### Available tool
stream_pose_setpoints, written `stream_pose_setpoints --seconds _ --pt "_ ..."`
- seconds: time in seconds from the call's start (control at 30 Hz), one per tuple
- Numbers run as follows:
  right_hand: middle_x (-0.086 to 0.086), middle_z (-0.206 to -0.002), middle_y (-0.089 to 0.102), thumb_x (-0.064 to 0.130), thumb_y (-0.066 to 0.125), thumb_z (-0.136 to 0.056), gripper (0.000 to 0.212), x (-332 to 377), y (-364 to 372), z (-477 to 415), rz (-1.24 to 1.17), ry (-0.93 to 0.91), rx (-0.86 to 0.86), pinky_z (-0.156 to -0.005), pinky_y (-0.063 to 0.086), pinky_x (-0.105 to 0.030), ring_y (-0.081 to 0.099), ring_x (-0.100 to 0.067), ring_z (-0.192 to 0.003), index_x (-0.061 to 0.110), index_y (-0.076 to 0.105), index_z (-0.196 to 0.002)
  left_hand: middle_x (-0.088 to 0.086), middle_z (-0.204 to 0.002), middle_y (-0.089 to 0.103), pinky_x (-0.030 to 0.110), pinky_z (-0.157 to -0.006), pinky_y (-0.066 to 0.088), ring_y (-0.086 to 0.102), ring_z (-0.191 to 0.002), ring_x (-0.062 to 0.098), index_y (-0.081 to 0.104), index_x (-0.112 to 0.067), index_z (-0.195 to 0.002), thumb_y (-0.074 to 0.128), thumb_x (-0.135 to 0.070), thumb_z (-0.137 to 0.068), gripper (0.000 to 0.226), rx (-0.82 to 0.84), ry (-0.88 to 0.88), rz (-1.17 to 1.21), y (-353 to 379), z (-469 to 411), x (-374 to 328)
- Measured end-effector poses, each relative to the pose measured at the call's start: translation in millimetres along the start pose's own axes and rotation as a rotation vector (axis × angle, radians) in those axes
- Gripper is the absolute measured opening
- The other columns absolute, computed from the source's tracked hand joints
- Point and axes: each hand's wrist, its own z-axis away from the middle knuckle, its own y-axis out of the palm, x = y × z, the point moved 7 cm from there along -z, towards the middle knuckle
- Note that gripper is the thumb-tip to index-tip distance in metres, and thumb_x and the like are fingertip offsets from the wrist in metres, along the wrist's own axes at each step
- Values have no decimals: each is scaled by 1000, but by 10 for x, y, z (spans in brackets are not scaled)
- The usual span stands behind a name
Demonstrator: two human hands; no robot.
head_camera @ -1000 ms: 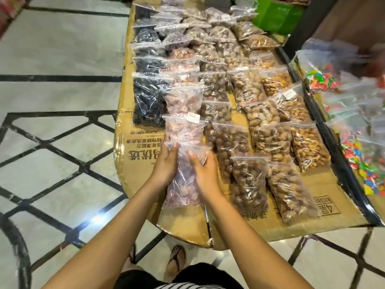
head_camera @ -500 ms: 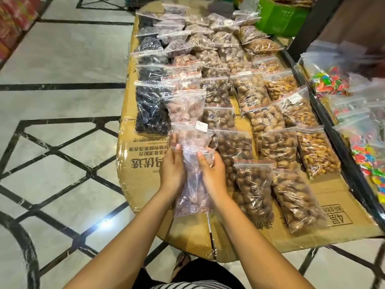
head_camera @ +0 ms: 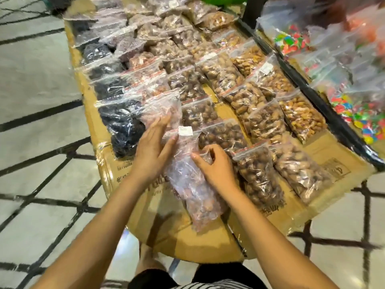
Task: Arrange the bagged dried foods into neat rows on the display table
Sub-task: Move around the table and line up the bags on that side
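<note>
A clear bag of pinkish-brown dried fruit (head_camera: 194,190) lies at the near end of the second row on the cardboard-covered display table (head_camera: 208,245). My left hand (head_camera: 153,152) rests flat, fingers spread, on that bag's upper left edge and the bag above it (head_camera: 164,109). My right hand (head_camera: 214,165) pinches the bag's right side near its top, beside a white price label (head_camera: 185,130). Rows of bagged nuts (head_camera: 258,176) run to the right, and dark dried fruit bags (head_camera: 123,126) to the left.
A second table at the right holds bags of colourful candy (head_camera: 354,113), behind a black edge (head_camera: 325,109). Tiled floor with black lines (head_camera: 41,142) lies to the left. My feet show under the table's near edge.
My left hand has opened and slid up to lie flat across the bags. The right hand has shifted to the bag's right side. The camera has tilted and moved closer.
</note>
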Motion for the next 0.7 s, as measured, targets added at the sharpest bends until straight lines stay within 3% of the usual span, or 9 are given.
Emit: stream_pose_setpoints --seconds 0.1,0.23,0.3,0.4,0.5,0.57,0.7 --pt "-4 -128 51 66 62 -71 82 -27 -188 258 117 194 -41 -92 45 -35 51 -21 -115 19 36 -133 0 -149 39 47 -112 28 32 -139 19 34 -26 -145 28 -57 -95 59 315 373 -43 111 -288 -129" --pt "2 -146 35 78 66 -53 115 -14 -91 796 350 309 21 -104 33 -32 35 -19 -133 25 21 -144 7 -150 37 44 -114 26 26 -142 23 31 -18 -147 28 -74 -85 84 671 740 -165 384 -407 -79" --pt "2 -148 30 85 65 -45 128 -122 63 954 353 363 22 -108 33 -38 31 -21 -135 27 13 -146 7 -152 34 43 -116 21 24 -143 23 30 -19 -148 21 -80 -81 91 809 828 -259 467 -463 -57" --pt "-1 -146 31 87 61 -44 129 -250 194 1078 385 407 -90 -109 32 -43 31 -24 -134 26 14 -147 5 -151 37 38 -114 22 32 -139 23 38 -17 -145 14 -76 -85 87 791 1005 -366 534 -477 -148" --pt "-1 -139 39 77 69 -48 116 -234 202 1110 296 399 -244 -107 34 -41 36 -23 -129 25 29 -143 2 -145 46 37 -111 24 37 -136 22 47 -22 -139 0 -73 -87 86 773 1045 -415 625 -434 -190" --pt "-1 -135 43 63 78 -53 105 -214 169 1109 260 367 -244 -105 35 -38 39 -24 -127 26 33 -141 4 -136 55 38 -107 28 44 -129 25 55 -19 -130 0 -69 -90 84 777 1030 -405 646 -400 -198" --pt "-3 -134 41 54 77 -57 103 -166 94 1142 406 308 -135 -101 31 -29 38 -22 -125 22 31 -143 9 -123 62 44 -97 39 49 -115 33 60 -13 -117 9 -69 -90 81 751 1029 -406 572 -281 -114"
